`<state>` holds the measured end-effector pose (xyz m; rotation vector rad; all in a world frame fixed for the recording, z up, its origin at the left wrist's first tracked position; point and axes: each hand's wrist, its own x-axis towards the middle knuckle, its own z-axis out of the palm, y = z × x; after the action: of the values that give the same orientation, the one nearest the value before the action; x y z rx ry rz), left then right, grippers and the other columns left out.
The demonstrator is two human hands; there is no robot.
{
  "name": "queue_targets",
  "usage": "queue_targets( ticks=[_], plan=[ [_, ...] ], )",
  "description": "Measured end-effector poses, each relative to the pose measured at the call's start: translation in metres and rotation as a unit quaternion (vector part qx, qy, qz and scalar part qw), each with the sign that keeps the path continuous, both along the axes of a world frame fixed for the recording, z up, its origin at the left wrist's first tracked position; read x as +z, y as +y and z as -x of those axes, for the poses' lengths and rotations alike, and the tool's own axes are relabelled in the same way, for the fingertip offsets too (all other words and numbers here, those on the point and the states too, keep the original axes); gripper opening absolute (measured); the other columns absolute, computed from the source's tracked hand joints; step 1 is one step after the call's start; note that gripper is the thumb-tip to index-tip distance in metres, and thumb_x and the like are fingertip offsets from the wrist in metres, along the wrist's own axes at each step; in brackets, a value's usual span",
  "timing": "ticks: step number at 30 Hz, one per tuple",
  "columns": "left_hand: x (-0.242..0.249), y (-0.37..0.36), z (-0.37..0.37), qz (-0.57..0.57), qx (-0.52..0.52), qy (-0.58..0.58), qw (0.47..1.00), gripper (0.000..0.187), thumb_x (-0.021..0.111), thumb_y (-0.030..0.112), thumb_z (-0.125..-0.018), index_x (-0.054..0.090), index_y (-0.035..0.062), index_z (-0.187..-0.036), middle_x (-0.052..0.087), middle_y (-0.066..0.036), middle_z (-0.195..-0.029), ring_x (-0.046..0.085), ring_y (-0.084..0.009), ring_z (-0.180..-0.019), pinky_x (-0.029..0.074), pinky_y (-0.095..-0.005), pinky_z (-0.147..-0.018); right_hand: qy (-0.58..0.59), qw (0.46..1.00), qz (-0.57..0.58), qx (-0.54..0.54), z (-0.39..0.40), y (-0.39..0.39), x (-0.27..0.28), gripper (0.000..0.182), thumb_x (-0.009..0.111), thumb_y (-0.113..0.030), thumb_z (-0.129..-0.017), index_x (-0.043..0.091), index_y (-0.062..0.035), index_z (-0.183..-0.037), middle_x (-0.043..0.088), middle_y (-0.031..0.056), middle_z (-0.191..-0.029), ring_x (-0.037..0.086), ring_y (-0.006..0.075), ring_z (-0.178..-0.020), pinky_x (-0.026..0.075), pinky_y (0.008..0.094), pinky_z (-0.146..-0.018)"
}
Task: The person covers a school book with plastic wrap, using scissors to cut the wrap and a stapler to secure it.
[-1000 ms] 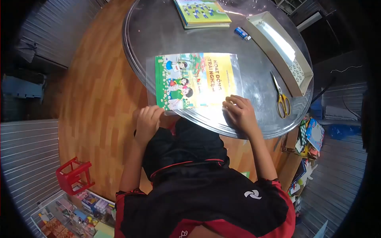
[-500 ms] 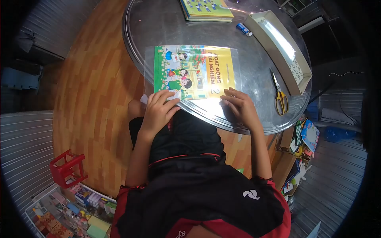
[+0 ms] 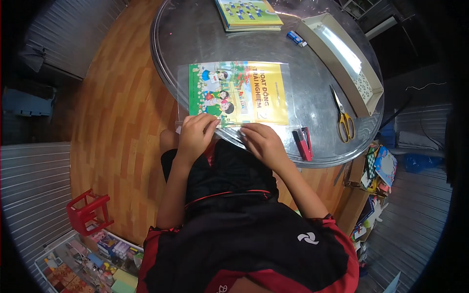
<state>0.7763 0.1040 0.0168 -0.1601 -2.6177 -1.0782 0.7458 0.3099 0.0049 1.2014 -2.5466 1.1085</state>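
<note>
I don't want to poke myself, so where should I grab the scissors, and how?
Best to grip the yellow handles, probably coming from the table's near edge. The scissors lie with those loops closest to the seated person, and the pointed blades aim away, alongside the long box.
</note>
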Motion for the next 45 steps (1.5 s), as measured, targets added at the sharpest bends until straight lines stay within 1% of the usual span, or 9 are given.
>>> queue_targets(
  ticks=[8,14,17,20,26,32,34,38,45],
  plan=[
    [0.002,0.002,-0.004,-0.045,0.038,-0.004,0.998,0.011,0.054,0.012,-0.077,0.057,0.0014,-0.074,0.058,-0.009,-0.071,0.054,-0.0245,-0.067,0.038,-0.0327,-0.063,0.055,0.997,-0.012,-0.048,0.009,-0.003,-0.008,0.021,0.060,-0.007,-0.072,0.059,-0.0025,-0.093,0.059,0.0131,-0.093,0.057,0.0263,-0.087,0.045,0.0329,-0.075],
    [-0.004,-0.001,-0.003,-0.020,-0.010,0.007,1.000,0.010,0.055,0.012,-0.076,0.056,0.0022,-0.073,0.057,-0.008,-0.070,0.054,-0.0242,-0.067,0.038,-0.0327,-0.063,-0.182,0.973,0.116,0.076,0.022,0.003,0.056,0.018,0.057,-0.008,-0.075,0.061,-0.0005,-0.091,0.062,0.0117,-0.087,0.060,0.0191,-0.082,0.046,0.0273,-0.071],
    [-0.004,0.004,-0.003,0.016,-0.014,0.018,1.000,0.010,0.056,0.012,-0.076,0.055,0.0025,-0.072,0.056,-0.008,-0.070,0.054,-0.0244,-0.067,0.038,-0.0327,-0.063,-0.511,0.796,0.320,0.052,0.079,-0.019,0.038,0.039,0.043,-0.024,-0.087,0.044,0.0029,-0.115,0.052,0.0133,-0.110,0.054,0.0216,-0.096,0.043,0.0310,-0.083],
    [-0.005,0.005,-0.003,0.044,0.003,0.008,0.999,0.010,0.056,0.012,-0.075,0.055,0.0028,-0.071,0.056,-0.008,-0.069,0.054,-0.0247,-0.067,0.038,-0.0331,-0.063,-0.666,0.714,0.216,-0.010,0.148,-0.017,-0.003,0.042,0.041,-0.032,-0.088,0.043,0.0002,-0.115,0.051,0.0141,-0.111,0.053,0.0223,-0.098,0.043,0.0325,-0.083],
    [-0.005,0.008,-0.009,0.030,0.026,0.015,0.999,0.009,0.058,0.010,-0.074,0.054,0.0029,-0.071,0.055,-0.008,-0.069,0.054,-0.0245,-0.067,0.038,-0.0329,-0.064,-0.261,0.748,0.531,-0.301,0.201,0.011,-0.006,0.030,0.053,-0.021,-0.082,0.051,-0.0034,-0.106,0.057,0.0085,-0.096,0.055,0.0182,-0.089,0.044,0.0294,-0.071],
    [-0.004,0.005,-0.006,0.017,0.030,-0.009,0.999,0.010,0.056,0.012,-0.076,0.057,0.0028,-0.073,0.058,-0.008,-0.072,0.055,-0.0256,-0.068,0.038,-0.0326,-0.062,-0.294,0.947,0.125,-0.009,0.083,0.017,0.022,0.012,0.053,-0.009,-0.081,0.061,-0.0006,-0.085,0.061,0.0052,-0.079,0.054,0.0088,-0.073,0.042,0.0207,-0.065],
    [-0.005,0.005,-0.002,0.004,0.044,-0.012,0.999,0.012,0.056,0.014,-0.076,0.056,0.0023,-0.072,0.057,-0.010,-0.069,0.055,-0.0274,-0.067,0.040,-0.0345,-0.062,-0.346,0.932,0.037,0.106,0.039,0.010,0.039,0.010,0.058,-0.009,-0.077,0.061,-0.0007,-0.082,0.061,0.0053,-0.080,0.054,0.0086,-0.073,0.043,0.0240,-0.066],
    [-0.002,0.005,0.004,-0.048,0.092,-0.055,0.993,0.016,0.055,0.017,-0.077,0.056,0.0009,-0.074,0.058,-0.014,-0.072,0.056,-0.0312,-0.067,0.042,-0.0373,-0.058,0.023,0.997,-0.055,0.047,0.013,0.003,0.008,0.024,0.062,-0.008,-0.070,0.059,-0.0031,-0.093,0.058,0.0102,-0.096,0.052,0.0279,-0.097,0.041,0.0345,-0.084],
    [0.001,0.007,0.011,-0.091,0.107,-0.059,0.988,0.018,0.055,0.017,-0.079,0.056,0.0001,-0.075,0.059,-0.016,-0.075,0.058,-0.0306,-0.071,0.044,-0.0366,-0.062,0.092,0.994,-0.041,-0.031,0.029,0.002,-0.003,0.021,0.060,-0.008,-0.068,0.058,-0.0043,-0.088,0.057,0.0098,-0.098,0.052,0.0255,-0.097,0.041,0.0355,-0.081]
  ],
)
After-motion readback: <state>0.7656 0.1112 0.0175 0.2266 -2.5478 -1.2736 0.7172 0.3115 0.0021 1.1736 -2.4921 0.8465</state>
